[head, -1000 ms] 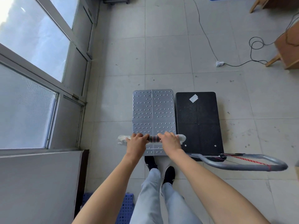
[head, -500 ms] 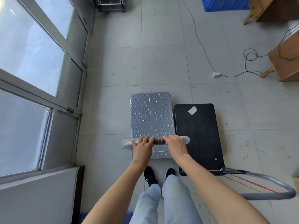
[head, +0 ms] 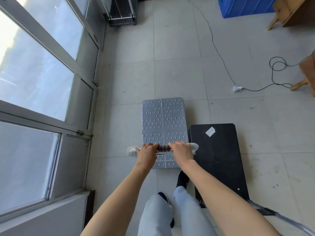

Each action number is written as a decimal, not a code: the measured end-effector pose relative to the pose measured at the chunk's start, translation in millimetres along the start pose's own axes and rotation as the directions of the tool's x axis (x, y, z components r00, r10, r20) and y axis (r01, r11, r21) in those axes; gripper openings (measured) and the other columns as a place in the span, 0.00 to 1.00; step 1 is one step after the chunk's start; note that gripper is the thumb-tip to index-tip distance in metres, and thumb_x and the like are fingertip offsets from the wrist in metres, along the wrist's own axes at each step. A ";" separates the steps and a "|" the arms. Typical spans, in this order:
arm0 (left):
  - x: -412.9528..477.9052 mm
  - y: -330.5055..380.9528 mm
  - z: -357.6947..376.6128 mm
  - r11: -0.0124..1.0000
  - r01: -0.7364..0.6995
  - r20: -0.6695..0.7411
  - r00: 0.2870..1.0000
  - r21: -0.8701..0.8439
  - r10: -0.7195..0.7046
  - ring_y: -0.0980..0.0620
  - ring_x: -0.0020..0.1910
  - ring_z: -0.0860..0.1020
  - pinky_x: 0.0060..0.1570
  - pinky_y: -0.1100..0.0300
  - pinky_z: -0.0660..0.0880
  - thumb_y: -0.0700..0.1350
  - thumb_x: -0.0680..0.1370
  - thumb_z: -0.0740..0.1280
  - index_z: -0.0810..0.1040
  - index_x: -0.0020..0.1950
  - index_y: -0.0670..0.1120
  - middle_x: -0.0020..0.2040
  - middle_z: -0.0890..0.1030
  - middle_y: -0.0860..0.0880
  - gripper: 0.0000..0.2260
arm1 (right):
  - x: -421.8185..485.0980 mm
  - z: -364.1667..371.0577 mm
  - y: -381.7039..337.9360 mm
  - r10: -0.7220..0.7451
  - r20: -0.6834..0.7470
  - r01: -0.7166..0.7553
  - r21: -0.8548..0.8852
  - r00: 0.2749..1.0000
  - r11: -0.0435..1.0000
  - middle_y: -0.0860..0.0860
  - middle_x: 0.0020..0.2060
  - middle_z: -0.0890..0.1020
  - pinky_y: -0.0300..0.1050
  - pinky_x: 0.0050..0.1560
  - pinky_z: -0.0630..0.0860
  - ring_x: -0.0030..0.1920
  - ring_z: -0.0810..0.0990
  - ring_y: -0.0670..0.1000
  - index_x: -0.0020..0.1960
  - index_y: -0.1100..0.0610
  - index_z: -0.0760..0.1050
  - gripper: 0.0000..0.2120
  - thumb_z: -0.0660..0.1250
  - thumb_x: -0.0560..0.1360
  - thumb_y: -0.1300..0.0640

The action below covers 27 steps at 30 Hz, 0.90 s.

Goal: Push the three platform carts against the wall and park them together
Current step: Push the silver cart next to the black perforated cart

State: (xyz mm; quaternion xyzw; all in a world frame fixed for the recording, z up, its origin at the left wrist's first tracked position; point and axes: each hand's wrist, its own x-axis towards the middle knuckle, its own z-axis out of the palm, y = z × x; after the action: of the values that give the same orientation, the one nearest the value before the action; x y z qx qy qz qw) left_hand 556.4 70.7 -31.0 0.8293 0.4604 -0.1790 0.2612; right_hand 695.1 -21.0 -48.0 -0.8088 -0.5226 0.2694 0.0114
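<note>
- black cart [head: 216, 159]: just right of the silver one, set further back, unparked
- silver cart [head: 163, 123]: mid-floor, apart from wall [head: 95, 106]
- third cart [head: 121, 16]: far end by wall; I judge it parked, two left
- left hand [head: 146, 151], right hand [head: 182, 150]: both gripping silver cart's handle [head: 163, 147]

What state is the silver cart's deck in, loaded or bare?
Bare: the silver cart's studded deck shows nothing lying on it; only the left hand and right hand cross it, gripping the handle.
</note>
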 end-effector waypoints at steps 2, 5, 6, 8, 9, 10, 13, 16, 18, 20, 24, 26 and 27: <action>16.8 4.7 -11.4 1.000 0.003 0.004 1.000 0.004 -0.003 0.42 0.60 0.72 0.61 0.33 0.65 0.40 0.78 0.62 0.76 0.62 0.54 0.57 0.79 0.48 0.14 | 17.3 -11.4 4.0 -0.001 0.007 0.001 0.010 1.000 1.000 0.55 0.47 0.81 0.56 0.52 0.75 0.50 0.77 0.58 0.58 0.53 0.74 0.12 0.65 0.76 0.63; 39.7 9.9 -23.4 1.000 0.011 0.002 1.000 -0.004 -0.011 0.41 0.58 0.73 0.59 0.33 0.66 0.42 0.78 0.64 0.76 0.58 0.55 0.55 0.79 0.48 0.12 | 41.0 -25.3 10.6 -0.012 -0.001 0.012 0.008 1.000 1.000 0.55 0.47 0.81 0.56 0.51 0.75 0.50 0.78 0.59 0.59 0.52 0.74 0.15 0.62 0.75 0.65; 47.1 12.5 -27.4 1.000 0.017 0.005 1.000 -0.005 -0.017 0.41 0.59 0.73 0.59 0.33 0.66 0.42 0.79 0.63 0.76 0.58 0.54 0.56 0.79 0.48 0.11 | 48.5 -30.5 12.3 -0.008 -0.008 0.008 0.007 1.000 1.000 0.55 0.47 0.81 0.56 0.51 0.75 0.50 0.78 0.60 0.60 0.51 0.74 0.16 0.61 0.75 0.65; 64.9 18.0 -37.4 1.000 0.022 0.004 1.000 -0.001 -0.022 0.41 0.59 0.72 0.60 0.34 0.66 0.42 0.79 0.63 0.76 0.57 0.54 0.56 0.79 0.48 0.10 | 67.6 -40.3 17.4 -0.007 -0.017 0.007 0.006 1.000 1.000 0.55 0.48 0.81 0.56 0.52 0.75 0.51 0.78 0.60 0.61 0.51 0.74 0.18 0.60 0.75 0.67; 74.2 20.6 -42.5 1.000 0.022 0.000 1.000 0.002 -0.022 0.41 0.59 0.72 0.60 0.34 0.66 0.42 0.79 0.62 0.76 0.56 0.54 0.56 0.79 0.47 0.09 | 77.1 -45.7 20.0 -0.008 -0.016 0.008 0.002 1.000 1.000 0.55 0.48 0.81 0.57 0.52 0.74 0.52 0.77 0.60 0.62 0.51 0.74 0.19 0.60 0.75 0.68; 83.0 22.9 -48.0 1.000 0.021 -0.002 1.000 0.002 -0.021 0.41 0.59 0.72 0.59 0.34 0.66 0.42 0.79 0.62 0.76 0.56 0.54 0.56 0.79 0.47 0.09 | 86.6 -51.5 22.2 -0.008 -0.015 0.008 -0.002 1.000 1.000 0.55 0.49 0.81 0.57 0.53 0.74 0.52 0.77 0.60 0.62 0.51 0.74 0.20 0.60 0.75 0.68; 106.6 25.7 -63.8 1.000 0.010 0.000 1.000 0.002 -0.010 0.42 0.59 0.71 0.60 0.33 0.65 0.41 0.79 0.62 0.75 0.56 0.53 0.56 0.79 0.48 0.09 | 113.6 -70.9 24.3 -0.012 0.009 0.012 -0.001 1.000 1.000 0.55 0.49 0.81 0.56 0.53 0.74 0.53 0.77 0.59 0.60 0.52 0.75 0.18 0.60 0.75 0.68; 127.9 26.2 -77.0 0.999 -0.008 -0.015 1.000 0.038 0.009 0.43 0.61 0.70 0.62 0.33 0.63 0.38 0.76 0.63 0.73 0.60 0.55 0.59 0.77 0.49 0.16 | 138.1 -87.9 20.6 0.023 0.007 -0.023 0.010 1.000 1.000 0.55 0.49 0.81 0.57 0.54 0.74 0.54 0.77 0.59 0.61 0.52 0.75 0.20 0.60 0.74 0.69; 145.2 26.3 -88.1 0.999 -0.020 -0.022 1.000 0.045 0.021 0.43 0.62 0.70 0.64 0.32 0.61 0.39 0.76 0.63 0.71 0.61 0.55 0.59 0.77 0.49 0.17 | 156.6 -97.4 19.5 0.043 -0.010 -0.042 0.028 0.999 0.999 0.55 0.49 0.82 0.57 0.54 0.74 0.54 0.77 0.59 0.63 0.52 0.75 0.21 0.60 0.74 0.69; 164.0 28.1 -99.6 1.000 -0.022 -0.016 1.000 0.020 0.022 0.42 0.62 0.70 0.64 0.30 0.60 0.39 0.77 0.63 0.71 0.60 0.55 0.58 0.77 0.48 0.15 | 174.3 -108.6 19.7 0.039 -0.017 -0.038 0.033 0.999 0.999 0.55 0.48 0.82 0.56 0.53 0.74 0.53 0.77 0.59 0.59 0.52 0.76 0.19 0.62 0.74 0.69; 202.1 32.3 -124.1 1.000 -0.021 -0.004 1.000 -0.010 0.021 0.41 0.61 0.70 0.64 0.29 0.60 0.38 0.76 0.63 0.73 0.58 0.53 0.57 0.77 0.47 0.14 | 213.3 -132.7 20.6 0.053 -0.019 -0.052 0.050 0.998 0.997 0.55 0.47 0.81 0.55 0.52 0.75 0.52 0.77 0.58 0.58 0.51 0.77 0.16 0.63 0.75 0.67; 221.6 35.7 -136.9 1.000 -0.018 0.000 1.000 -0.017 0.018 0.41 0.61 0.70 0.63 0.28 0.60 0.39 0.77 0.62 0.73 0.58 0.54 0.57 0.77 0.47 0.14 | 234.3 -142.9 22.5 0.055 -0.020 -0.054 0.054 0.998 0.997 0.55 0.48 0.81 0.55 0.52 0.75 0.52 0.77 0.59 0.58 0.52 0.77 0.16 0.63 0.75 0.67; 231.5 37.4 -142.6 1.000 -0.016 -0.003 1.000 -0.019 0.016 0.42 0.61 0.70 0.64 0.28 0.60 0.39 0.77 0.62 0.73 0.59 0.54 0.57 0.77 0.48 0.14 | 245.4 -147.1 24.2 0.054 -0.023 -0.052 0.053 0.998 0.997 0.56 0.48 0.81 0.55 0.52 0.75 0.53 0.77 0.59 0.59 0.53 0.77 0.16 0.63 0.75 0.67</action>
State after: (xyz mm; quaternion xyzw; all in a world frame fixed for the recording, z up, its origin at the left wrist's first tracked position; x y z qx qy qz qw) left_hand 715.0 294.6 -31.4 0.8306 0.4558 -0.1714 0.2700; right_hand 857.0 215.8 -33.6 -0.8250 -0.4935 0.2735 0.0319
